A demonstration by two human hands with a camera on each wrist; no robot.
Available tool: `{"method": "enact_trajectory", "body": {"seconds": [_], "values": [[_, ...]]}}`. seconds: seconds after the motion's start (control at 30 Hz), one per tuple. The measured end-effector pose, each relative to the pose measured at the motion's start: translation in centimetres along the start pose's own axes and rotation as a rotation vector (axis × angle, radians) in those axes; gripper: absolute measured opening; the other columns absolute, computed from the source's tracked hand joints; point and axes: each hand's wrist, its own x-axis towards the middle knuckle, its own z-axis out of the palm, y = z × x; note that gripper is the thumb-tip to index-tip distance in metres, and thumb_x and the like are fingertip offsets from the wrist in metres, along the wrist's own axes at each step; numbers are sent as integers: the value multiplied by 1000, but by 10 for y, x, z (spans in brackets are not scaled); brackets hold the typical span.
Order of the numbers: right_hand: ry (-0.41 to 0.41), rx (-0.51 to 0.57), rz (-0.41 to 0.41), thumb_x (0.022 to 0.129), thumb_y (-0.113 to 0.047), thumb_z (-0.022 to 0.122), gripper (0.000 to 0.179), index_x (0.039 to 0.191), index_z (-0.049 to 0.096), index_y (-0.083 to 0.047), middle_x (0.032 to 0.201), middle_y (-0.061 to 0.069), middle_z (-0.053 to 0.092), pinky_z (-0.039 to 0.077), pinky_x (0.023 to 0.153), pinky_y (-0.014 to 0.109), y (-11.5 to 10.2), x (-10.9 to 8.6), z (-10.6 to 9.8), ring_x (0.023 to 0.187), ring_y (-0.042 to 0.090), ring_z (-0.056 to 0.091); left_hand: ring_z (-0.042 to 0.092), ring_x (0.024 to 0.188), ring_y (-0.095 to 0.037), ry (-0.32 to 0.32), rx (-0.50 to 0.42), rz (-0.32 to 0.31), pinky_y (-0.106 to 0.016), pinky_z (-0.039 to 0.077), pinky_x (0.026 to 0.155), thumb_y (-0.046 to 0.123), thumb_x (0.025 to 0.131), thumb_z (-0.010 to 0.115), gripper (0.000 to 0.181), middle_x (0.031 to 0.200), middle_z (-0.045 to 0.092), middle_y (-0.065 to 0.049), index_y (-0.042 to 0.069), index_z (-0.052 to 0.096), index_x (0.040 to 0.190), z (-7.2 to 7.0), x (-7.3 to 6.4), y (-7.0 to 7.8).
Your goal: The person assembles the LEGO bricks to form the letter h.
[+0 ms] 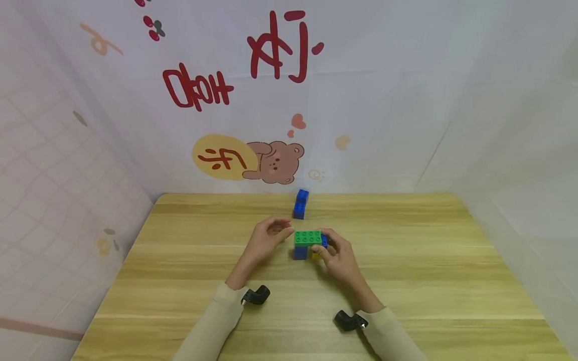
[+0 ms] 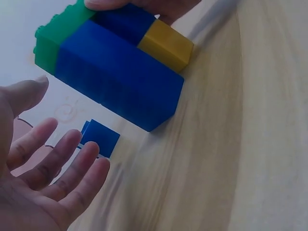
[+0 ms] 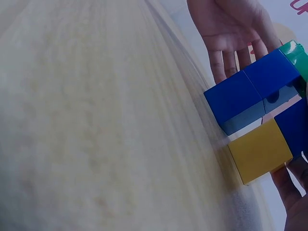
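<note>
A toy-brick structure stands on the table: a green brick (image 1: 308, 237) with studs lies across the top, over a blue column (image 3: 252, 94) on the left. On its right side, a blue brick (image 2: 127, 23) sits above a yellow brick (image 3: 260, 151). My right hand (image 1: 340, 258) grips this right side, its thumb in front and fingers behind. Just left of the structure is my left hand (image 1: 266, 240), fingers loosely bent and holding nothing; in the left wrist view a gap shows between it and the blue column.
Two more blue bricks, a nearer one (image 1: 299, 211) and a farther one (image 1: 303, 195), lie behind the structure, close to the back edge of the wooden table (image 1: 406, 281). A white printed cloth (image 1: 384, 125) hangs behind and at both sides.
</note>
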Motion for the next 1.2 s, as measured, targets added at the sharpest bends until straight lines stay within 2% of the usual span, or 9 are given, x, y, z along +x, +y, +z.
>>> {"method": "enact_trajectory", "body": {"seconds": [0.27, 0.47, 0.53, 0.87, 1.2], "values": [[3, -21, -13, 94, -18, 74, 32, 125, 65, -16, 115, 5, 72, 53, 106, 49, -1, -1, 0, 113, 25, 67, 68, 112, -20, 24, 80, -16, -44, 56, 104, 30, 97, 73, 39, 116, 71, -4, 5, 68, 127, 2, 11, -3], [-14, -10, 8, 94, -9, 73, 32, 125, 64, -6, 112, 12, 72, 52, 105, 55, -31, -4, -3, 113, 31, 67, 67, 116, -22, 12, 90, -23, -44, 55, 105, 34, 96, 74, 43, 120, 70, -5, 8, 66, 130, -1, 22, -3], [-20, -10, 11, 94, -10, 73, 31, 124, 65, -5, 112, 12, 72, 53, 104, 54, -38, -5, -4, 113, 30, 67, 67, 117, -23, 13, 96, -27, -43, 55, 105, 34, 96, 74, 44, 121, 70, -5, 9, 65, 131, -1, 25, -2], [-23, 13, 12, 95, -8, 72, 31, 124, 64, -4, 115, 15, 71, 51, 105, 58, -37, -4, -4, 115, 35, 66, 64, 122, -28, -17, 116, -18, -47, 55, 106, 37, 92, 78, 58, 133, 65, -13, 10, 59, 140, -2, 45, -8], [-31, 8, 18, 95, -8, 73, 30, 123, 65, -4, 114, 14, 71, 52, 104, 55, -41, -4, -6, 113, 30, 67, 62, 127, -31, -36, 122, -50, -49, 53, 108, 35, 90, 81, 62, 138, 63, -12, 13, 57, 143, 3, 67, -15]]}}
